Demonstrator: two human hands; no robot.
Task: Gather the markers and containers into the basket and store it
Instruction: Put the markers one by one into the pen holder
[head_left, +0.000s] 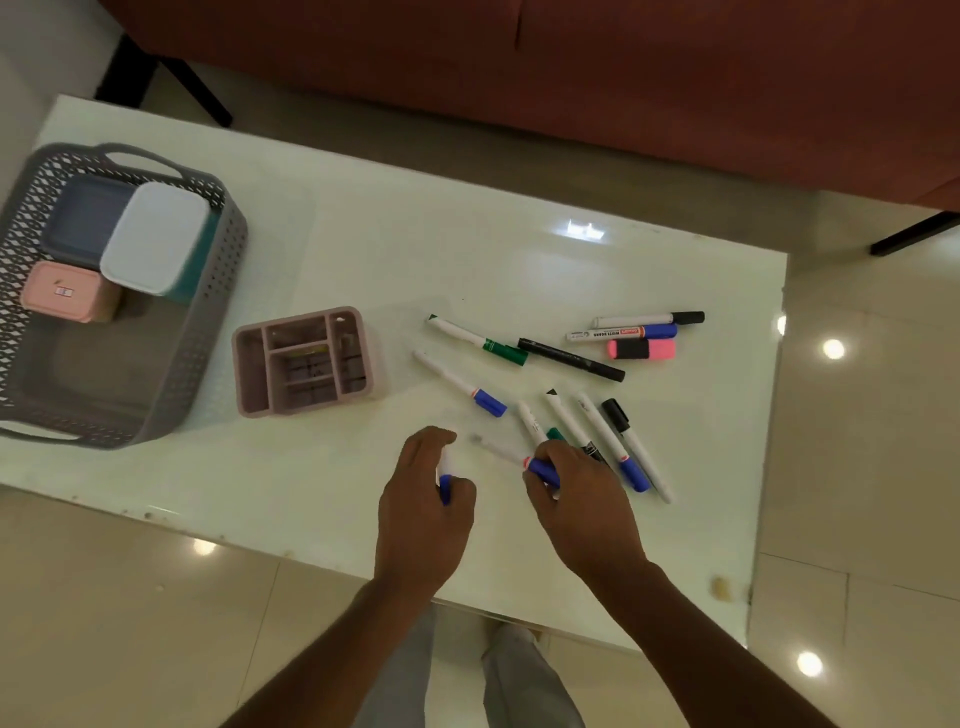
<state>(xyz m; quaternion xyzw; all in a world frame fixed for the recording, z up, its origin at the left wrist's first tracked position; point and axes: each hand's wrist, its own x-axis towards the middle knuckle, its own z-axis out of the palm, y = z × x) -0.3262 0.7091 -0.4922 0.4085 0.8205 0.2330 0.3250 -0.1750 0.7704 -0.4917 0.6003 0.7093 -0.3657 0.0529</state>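
Markers (608, 436) with white plastic barrels and coloured caps lie scattered just beyond the right hand (579, 501), which pinches one blue-capped marker (540, 470) by its cap, the barrel slanting away leftward. Another blue-capped pen (445, 480) is gripped upright inside the curled fingers of the left hand (423, 506), presumably so that pens can be bundled before being carried off. Both hands are held low over the glossy white table (363, 249), palms down, wrists angled inward. Beyond and left of the left hand a pink compartmented plastic organiser (304, 361) is set. Further left the grey perforated plastic basket (228, 244) is seen, three lidded plastic containers (156, 236) already inside.
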